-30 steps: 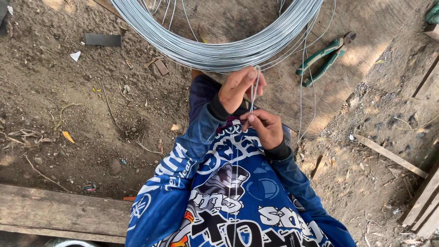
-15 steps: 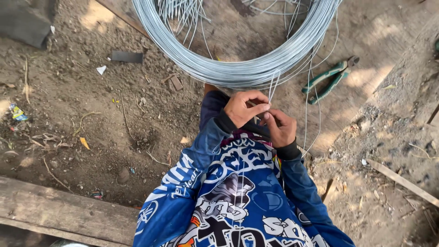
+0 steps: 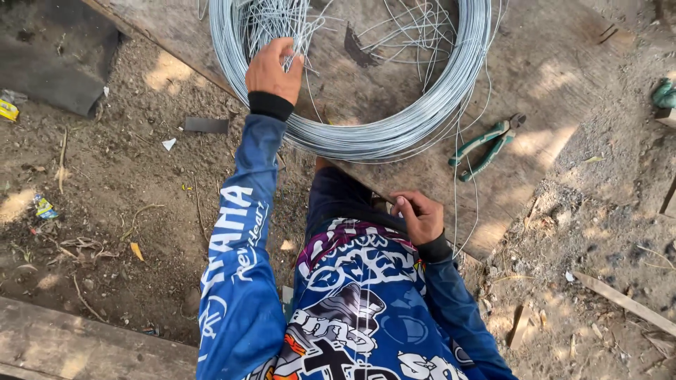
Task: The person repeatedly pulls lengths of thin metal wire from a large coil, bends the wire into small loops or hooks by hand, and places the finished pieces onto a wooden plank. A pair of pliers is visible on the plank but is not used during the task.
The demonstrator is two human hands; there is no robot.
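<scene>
A big coil of grey steel wire (image 3: pixel 394 130) lies on a wooden board (image 3: pixel 563 63) in front of me. Inside the coil sits a loose bunch of cut wire pieces (image 3: pixel 282 24). My left hand (image 3: pixel 273 69) reaches out in its blue printed sleeve, and its fingers are closed on that bunch. My right hand (image 3: pixel 420 214) rests near my knee with fingers curled and thumb pinched to a finger. Whether it holds a thin wire is unclear. Thin loose strands (image 3: pixel 458 176) run from the coil's right side down past that hand.
Green-handled pliers (image 3: pixel 486 144) lie on the board right of the coil. A dark flat scrap (image 3: pixel 206 125) and litter lie on the dirt to the left. A dark mat (image 3: pixel 56 63) is at top left, a wooden plank (image 3: pixel 70 345) at bottom left, and a wood sliver (image 3: pixel 620 299) at right.
My hands were together at the coil's near edge working a wire. The left hand has moved forward into the coil and taken the cut pieces. The right hand has dropped back toward my knee.
</scene>
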